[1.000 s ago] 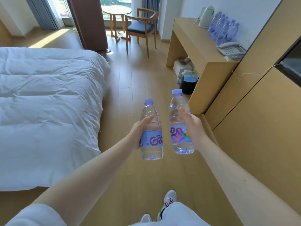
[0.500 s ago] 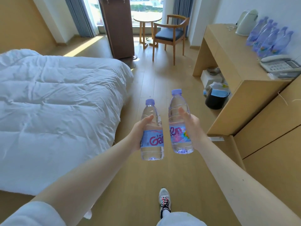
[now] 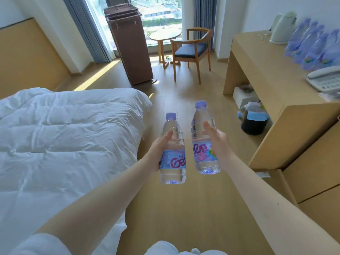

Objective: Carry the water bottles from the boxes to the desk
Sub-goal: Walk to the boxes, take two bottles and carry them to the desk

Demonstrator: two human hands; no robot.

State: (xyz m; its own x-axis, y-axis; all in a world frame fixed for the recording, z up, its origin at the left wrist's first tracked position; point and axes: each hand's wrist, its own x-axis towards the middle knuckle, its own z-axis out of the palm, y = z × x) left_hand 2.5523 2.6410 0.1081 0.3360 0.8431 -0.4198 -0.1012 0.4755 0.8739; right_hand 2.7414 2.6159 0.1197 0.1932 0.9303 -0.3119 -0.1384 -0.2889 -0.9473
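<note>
Gripped upright above the floor, short of the desk (image 3: 266,70): left bottle (image 3: 173,162) in left hand (image 3: 158,153), right bottle (image 3: 202,144) in right hand (image 3: 219,144), fingers mostly hidden behind. Two carried. Farther, along the desk's back edge, blurred bottle cluster (image 3: 311,48), uncountable, cut off right.

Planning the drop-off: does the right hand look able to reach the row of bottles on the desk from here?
Probably not yet: the right hand, gripping its bottle, is over floor short of the desk, whose row of bottles stands by the wall.
</note>
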